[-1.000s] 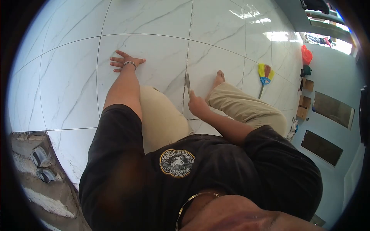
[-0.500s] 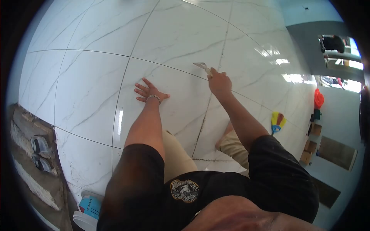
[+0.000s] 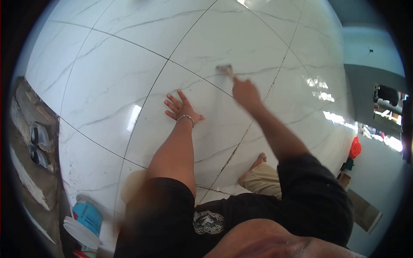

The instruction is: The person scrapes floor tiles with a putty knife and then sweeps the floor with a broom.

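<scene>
My left hand (image 3: 184, 108) rests on the white marble-look floor tile (image 3: 211, 112), palm down with the fingers spread. A bracelet circles its wrist. My right hand (image 3: 246, 93) grips a putty knife (image 3: 225, 70) by its handle, blurred by motion. The blade points away from me, low over the tile beyond a thin dark joint (image 3: 201, 77). Another joint (image 3: 230, 159), rough and dark with dirt, runs between my left hand and my bare right foot (image 3: 259, 162).
At the lower left stand a blue and white bucket (image 3: 88, 215) and a white lid (image 3: 81, 231). Sandals (image 3: 38, 146) lie on a rough step (image 3: 26, 167) beyond the tile edge. An orange-red bag (image 3: 355, 147) and a leaning panel (image 3: 363, 208) are by the right wall.
The view has turned, bringing more of the bucket into sight; the colourful brush on the right no longer shows. My right hand and the putty knife are now blurred. My left hand stays spread on the floor.
</scene>
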